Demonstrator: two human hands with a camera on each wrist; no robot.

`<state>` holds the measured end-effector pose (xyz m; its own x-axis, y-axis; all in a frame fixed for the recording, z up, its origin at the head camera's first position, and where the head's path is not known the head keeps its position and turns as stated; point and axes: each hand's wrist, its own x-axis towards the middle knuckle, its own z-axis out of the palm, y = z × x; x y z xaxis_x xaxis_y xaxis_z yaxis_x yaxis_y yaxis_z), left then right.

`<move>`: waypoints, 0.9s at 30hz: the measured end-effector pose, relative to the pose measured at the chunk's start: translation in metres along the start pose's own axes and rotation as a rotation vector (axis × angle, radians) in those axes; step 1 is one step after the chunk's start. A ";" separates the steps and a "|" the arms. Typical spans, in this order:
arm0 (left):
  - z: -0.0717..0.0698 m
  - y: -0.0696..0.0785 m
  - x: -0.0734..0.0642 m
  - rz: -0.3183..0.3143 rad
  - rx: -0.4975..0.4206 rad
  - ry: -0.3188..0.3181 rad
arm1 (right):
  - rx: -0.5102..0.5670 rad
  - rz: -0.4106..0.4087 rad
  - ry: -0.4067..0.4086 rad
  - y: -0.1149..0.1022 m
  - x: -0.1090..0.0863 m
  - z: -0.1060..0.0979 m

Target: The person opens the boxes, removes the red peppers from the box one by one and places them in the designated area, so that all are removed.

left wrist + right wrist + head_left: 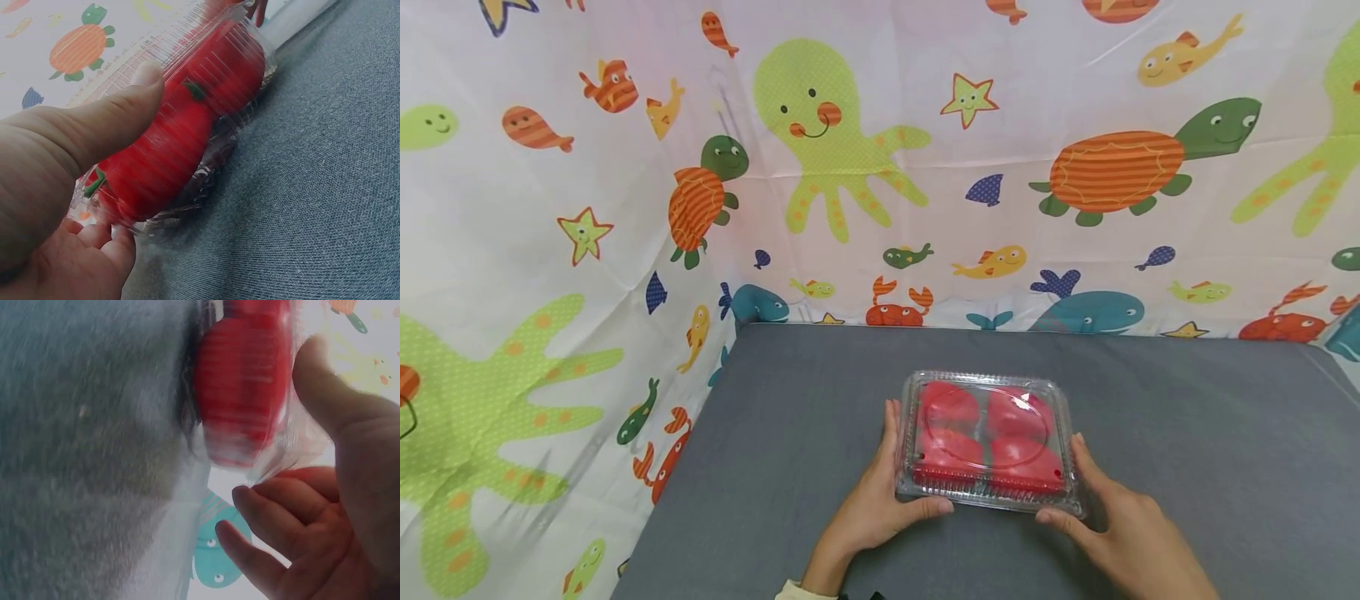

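A clear plastic clamshell box with several shiny red fruits inside lies between both hands in the head view. Green stems show on these red fruits in the left wrist view. My left hand holds the box's left end, thumb at the front edge and fingers along the side. At the right end, my right hand holds it with the thumb at the front corner and the fingers by the side. The lid is down over the fruits. In the right wrist view the box is blurred.
A grey cloth-covered table spreads beneath the box. Behind it and to the left hangs a white curtain printed with sea animals, meeting the table at its back and left edges.
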<state>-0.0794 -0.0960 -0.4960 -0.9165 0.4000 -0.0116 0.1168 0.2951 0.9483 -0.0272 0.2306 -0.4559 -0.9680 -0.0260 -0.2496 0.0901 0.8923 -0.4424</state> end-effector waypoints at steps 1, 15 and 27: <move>0.000 0.000 0.000 0.000 -0.002 -0.001 | -0.009 -0.002 -0.002 0.000 0.000 0.000; -0.002 0.001 -0.001 -0.010 -0.038 -0.015 | -0.007 -0.020 -0.011 0.001 0.002 -0.002; -0.001 -0.003 0.000 0.013 -0.206 -0.075 | -0.070 -0.017 -0.036 0.001 0.000 0.000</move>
<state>-0.0807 -0.0979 -0.4990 -0.8836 0.4680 -0.0152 0.0406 0.1089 0.9932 -0.0274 0.2314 -0.4559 -0.9600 -0.0561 -0.2742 0.0562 0.9211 -0.3853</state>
